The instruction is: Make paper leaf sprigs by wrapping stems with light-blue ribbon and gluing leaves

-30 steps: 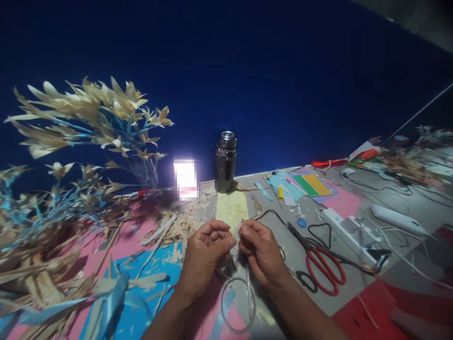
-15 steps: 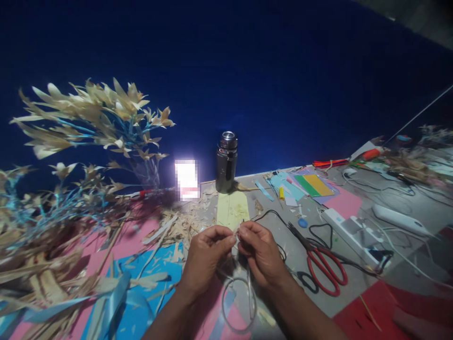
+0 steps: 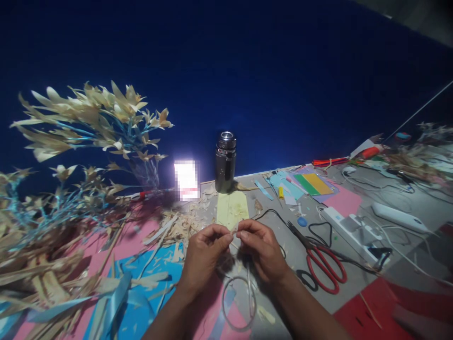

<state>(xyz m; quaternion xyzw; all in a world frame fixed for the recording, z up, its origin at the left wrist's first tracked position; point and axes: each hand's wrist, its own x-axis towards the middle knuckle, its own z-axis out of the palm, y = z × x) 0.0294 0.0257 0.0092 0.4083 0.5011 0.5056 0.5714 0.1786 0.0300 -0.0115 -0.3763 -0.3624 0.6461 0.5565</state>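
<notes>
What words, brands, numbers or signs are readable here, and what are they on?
No text can be read.
Bottle: small marks, too blurred to read.
Power strip: no readable lettering.
Bright panel: pixelated, nothing readable.

No readable lettering or numbers
Nothing legible shows on the dark flask (image 3: 225,171) or the white power strip (image 3: 339,230); the bright white patch (image 3: 186,179) is pixelated beyond reading.

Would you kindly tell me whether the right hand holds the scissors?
No, the scissors lie on the table, apart from the right hand.
</notes>
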